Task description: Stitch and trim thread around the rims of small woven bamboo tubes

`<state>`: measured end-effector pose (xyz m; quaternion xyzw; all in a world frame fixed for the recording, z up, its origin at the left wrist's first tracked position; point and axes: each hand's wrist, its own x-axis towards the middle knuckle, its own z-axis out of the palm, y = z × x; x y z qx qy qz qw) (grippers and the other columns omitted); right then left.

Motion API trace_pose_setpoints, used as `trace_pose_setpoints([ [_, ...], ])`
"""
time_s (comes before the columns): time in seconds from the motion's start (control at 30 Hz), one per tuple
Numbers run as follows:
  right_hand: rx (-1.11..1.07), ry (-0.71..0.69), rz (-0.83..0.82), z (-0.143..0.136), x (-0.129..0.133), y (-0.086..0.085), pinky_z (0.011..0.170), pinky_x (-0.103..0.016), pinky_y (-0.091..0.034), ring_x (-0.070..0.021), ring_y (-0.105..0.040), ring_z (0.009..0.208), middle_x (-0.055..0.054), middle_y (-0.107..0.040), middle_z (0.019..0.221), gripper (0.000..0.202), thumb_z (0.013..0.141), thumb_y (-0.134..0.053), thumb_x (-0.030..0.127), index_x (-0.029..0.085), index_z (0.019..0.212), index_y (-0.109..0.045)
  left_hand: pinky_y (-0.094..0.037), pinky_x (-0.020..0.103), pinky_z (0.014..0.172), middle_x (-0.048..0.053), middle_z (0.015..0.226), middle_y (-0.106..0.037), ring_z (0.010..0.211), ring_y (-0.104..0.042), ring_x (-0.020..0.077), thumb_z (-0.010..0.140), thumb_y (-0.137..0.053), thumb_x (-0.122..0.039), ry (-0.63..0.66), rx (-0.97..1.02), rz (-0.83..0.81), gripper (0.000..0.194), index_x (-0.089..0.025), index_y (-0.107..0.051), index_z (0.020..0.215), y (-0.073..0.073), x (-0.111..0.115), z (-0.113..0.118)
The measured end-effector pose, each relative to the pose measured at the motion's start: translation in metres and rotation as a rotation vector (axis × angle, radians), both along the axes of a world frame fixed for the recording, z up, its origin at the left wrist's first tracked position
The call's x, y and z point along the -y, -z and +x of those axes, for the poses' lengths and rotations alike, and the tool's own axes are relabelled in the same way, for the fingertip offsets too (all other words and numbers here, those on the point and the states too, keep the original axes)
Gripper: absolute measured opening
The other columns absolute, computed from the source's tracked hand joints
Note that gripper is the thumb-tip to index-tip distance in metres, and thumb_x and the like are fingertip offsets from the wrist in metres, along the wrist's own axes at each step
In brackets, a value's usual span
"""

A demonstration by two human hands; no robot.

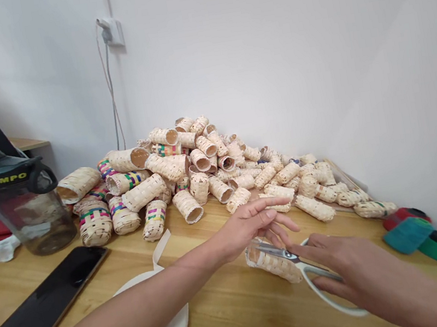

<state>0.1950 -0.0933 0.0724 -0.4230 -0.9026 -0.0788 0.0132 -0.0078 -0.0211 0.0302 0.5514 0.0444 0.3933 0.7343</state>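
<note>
Right of centre, and here's the tight spot: the right hand (337, 260) has the white-handled scissors (289, 255) in its grip, fingers at the handle loops, blades pointing left across a small woven bamboo tube (280, 271) lying on its side on the bench (230, 316). Over the blades comes the left hand (259, 223), fingers loosely spread, seemingly gripping nothing; whether a fingertip touches the steel, I can't tell. That's the big danger: squeeze the handles with those fingers so close and one could be nicked.

Watch the tube, too! It's round, and no firm hold on it shows, so a sideways push from the scissors could roll it away. The tips sit right by its frayed open end, inside or above I can't say; a careless twist might snag a strip and split the weave.

Lower left, the left forearm crosses above a white tape roll (175, 325), loose tail curling up beside it; a dropped elbow could drag that along. And behind, mid-frame, the heaped woven tubes (199, 186): knock the front ones and the loose stack might slide forward.
</note>
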Motion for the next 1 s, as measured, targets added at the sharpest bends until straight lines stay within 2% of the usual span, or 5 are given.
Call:
trace_pose_setpoints([
  [0.17,0.058,-0.024,-0.031,0.004,-0.004,0.006,0.051,-0.021,-0.035,-0.0148,-0.06,0.061,0.0,-0.061,0.079,0.045,0.082,-0.057,0.018,0.032,0.124,-0.051,-0.031,0.017,0.042,0.01,0.09,-0.068,0.048,-0.059,0.0082,0.089,-0.053,-0.033,-0.068,-0.082,0.033,0.036,-0.017,-0.055,0.121,0.001,-0.001,-0.002],
  [0.27,0.082,-0.021,-0.038,0.005,-0.005,0.009,0.05,-0.023,-0.032,-0.0161,-0.061,0.062,0.0,-0.06,0.08,0.045,0.084,-0.056,0.02,0.032,0.126,-0.047,-0.019,0.019,0.039,0.006,0.079,-0.065,0.04,-0.047,0.0038,0.089,-0.052,-0.035,-0.108,-0.118,0.045,0.039,-0.016,-0.055,0.123,0.0,-0.001,-0.003],
  [0.7,0.153,0.03,0.06,-0.003,-0.003,0.014,0.047,-0.025,-0.02,-0.015,-0.056,0.057,-0.001,-0.06,0.077,0.033,0.082,-0.058,0.02,0.027,0.114,-0.054,-0.016,0.02,0.041,0.0,0.061,-0.056,0.04,-0.029,0.0037,0.088,-0.051,-0.038,-0.192,-0.205,0.023,0.043,-0.015,-0.054,0.124,-0.001,0.0,-0.007],
  [0.87,0.047,0.023,0.035,-0.002,0.0,0.01,0.052,-0.023,-0.031,-0.0159,-0.056,0.065,-0.001,-0.06,0.08,0.034,0.083,-0.057,0.019,0.029,0.115,-0.055,-0.016,0.02,0.041,0.0,0.057,-0.056,0.04,-0.029,0.0039,0.088,-0.052,-0.035,-0.235,-0.241,-0.002,0.04,-0.013,-0.056,0.121,-0.004,-0.002,-0.008],
  [1.0,-0.158,0.056,-0.027,0.027,0.012,0.017,0.068,-0.028,-0.046,-0.0197,-0.06,0.084,-0.004,-0.063,0.097,0.039,0.083,-0.052,0.018,0.028,0.121,-0.051,-0.016,0.02,0.041,0.0,0.055,-0.056,0.042,-0.032,0.0049,0.084,-0.057,-0.033,-0.319,-0.26,-0.029,0.039,-0.012,-0.059,0.117,-0.003,-0.009,-0.01],
])
